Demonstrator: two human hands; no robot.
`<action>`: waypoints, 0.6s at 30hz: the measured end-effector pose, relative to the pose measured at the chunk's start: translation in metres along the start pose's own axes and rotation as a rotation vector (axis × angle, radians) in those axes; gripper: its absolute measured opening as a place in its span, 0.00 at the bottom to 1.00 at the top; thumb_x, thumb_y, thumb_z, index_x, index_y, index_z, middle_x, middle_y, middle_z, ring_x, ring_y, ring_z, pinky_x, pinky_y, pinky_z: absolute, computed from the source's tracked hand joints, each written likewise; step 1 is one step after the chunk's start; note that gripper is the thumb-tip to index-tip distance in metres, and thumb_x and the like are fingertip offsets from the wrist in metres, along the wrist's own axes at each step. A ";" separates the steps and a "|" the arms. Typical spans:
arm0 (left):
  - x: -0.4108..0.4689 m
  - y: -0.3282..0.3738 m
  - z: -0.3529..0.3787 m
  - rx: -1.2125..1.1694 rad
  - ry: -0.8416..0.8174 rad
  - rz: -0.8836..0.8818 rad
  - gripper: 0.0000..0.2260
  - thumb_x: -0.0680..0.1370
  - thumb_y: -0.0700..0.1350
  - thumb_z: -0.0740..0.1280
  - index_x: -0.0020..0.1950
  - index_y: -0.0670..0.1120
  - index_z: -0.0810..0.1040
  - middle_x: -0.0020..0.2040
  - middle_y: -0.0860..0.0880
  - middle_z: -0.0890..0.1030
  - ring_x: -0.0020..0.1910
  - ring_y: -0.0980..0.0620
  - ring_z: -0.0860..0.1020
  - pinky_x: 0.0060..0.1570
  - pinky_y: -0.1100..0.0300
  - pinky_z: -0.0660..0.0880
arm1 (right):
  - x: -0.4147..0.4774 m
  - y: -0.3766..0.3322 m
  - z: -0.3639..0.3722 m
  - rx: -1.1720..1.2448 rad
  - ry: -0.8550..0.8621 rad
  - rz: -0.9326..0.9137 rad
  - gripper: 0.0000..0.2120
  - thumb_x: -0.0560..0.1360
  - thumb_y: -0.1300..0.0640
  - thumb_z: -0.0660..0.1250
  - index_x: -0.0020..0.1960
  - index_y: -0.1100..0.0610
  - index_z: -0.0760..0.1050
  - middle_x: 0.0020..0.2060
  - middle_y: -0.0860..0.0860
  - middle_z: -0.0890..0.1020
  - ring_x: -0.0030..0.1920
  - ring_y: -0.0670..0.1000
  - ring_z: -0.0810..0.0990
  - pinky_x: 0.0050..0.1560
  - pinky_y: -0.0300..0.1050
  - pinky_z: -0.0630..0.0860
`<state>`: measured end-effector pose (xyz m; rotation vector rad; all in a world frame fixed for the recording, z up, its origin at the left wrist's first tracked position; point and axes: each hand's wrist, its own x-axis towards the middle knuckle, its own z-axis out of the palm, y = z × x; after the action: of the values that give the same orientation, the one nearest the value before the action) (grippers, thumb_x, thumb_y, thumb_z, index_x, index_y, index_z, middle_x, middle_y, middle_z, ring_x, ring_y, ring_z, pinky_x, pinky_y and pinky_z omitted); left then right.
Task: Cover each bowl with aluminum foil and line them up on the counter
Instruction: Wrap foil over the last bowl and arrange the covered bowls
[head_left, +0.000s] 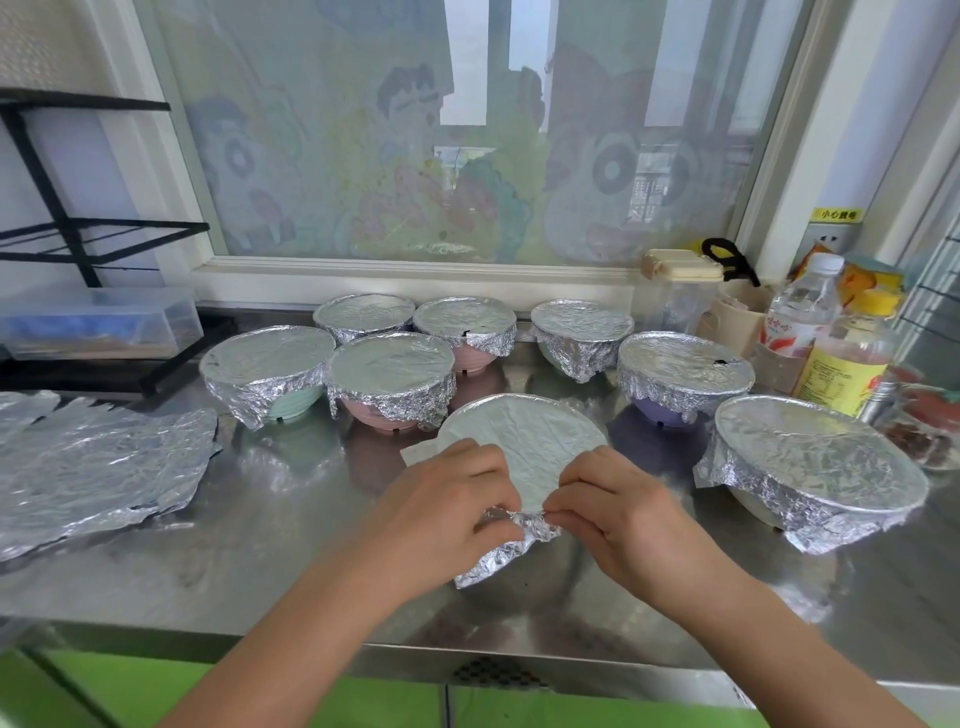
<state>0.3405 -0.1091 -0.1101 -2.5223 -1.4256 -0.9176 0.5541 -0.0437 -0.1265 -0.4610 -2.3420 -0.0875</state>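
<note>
A bowl under a sheet of aluminum foil (524, 441) stands at the middle front of the steel counter (234, 561). My left hand (447, 499) and my right hand (613, 504) both pinch the crumpled near edge of that foil over the bowl's rim. Several foil-covered bowls stand behind and beside it: a green one (267, 371), a pink one (389, 376), a purple one (684, 374), a large pale one (821, 457), and three at the back (363, 314) (465, 322) (582, 327).
Loose crumpled foil sheets (98, 467) lie at the left. A clear plastic box (98, 322) and a black rack (78, 228) stand at the far left. Bottles (841, 358) and containers crowd the right corner under the window.
</note>
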 end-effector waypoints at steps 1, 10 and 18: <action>0.001 0.003 0.003 0.008 0.006 0.004 0.11 0.73 0.57 0.65 0.42 0.51 0.81 0.42 0.58 0.74 0.44 0.58 0.71 0.35 0.55 0.76 | 0.001 -0.002 0.001 -0.004 0.000 -0.005 0.11 0.78 0.55 0.64 0.43 0.58 0.81 0.40 0.51 0.77 0.41 0.51 0.75 0.42 0.43 0.73; 0.003 -0.004 -0.001 -0.056 -0.039 0.012 0.08 0.74 0.51 0.64 0.40 0.49 0.79 0.41 0.56 0.74 0.41 0.57 0.73 0.36 0.54 0.76 | -0.003 0.002 -0.007 0.037 -0.009 0.016 0.11 0.78 0.51 0.66 0.47 0.57 0.83 0.42 0.49 0.77 0.44 0.48 0.74 0.47 0.36 0.71; 0.004 0.001 0.008 -0.086 -0.007 -0.023 0.10 0.73 0.56 0.66 0.43 0.50 0.80 0.43 0.57 0.73 0.43 0.68 0.67 0.41 0.65 0.70 | -0.001 0.000 0.001 0.021 -0.004 -0.013 0.10 0.79 0.55 0.65 0.44 0.57 0.81 0.41 0.50 0.76 0.41 0.50 0.73 0.43 0.40 0.71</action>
<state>0.3465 -0.1042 -0.1137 -2.5776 -1.4511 -0.9960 0.5546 -0.0442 -0.1279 -0.4365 -2.3481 -0.0677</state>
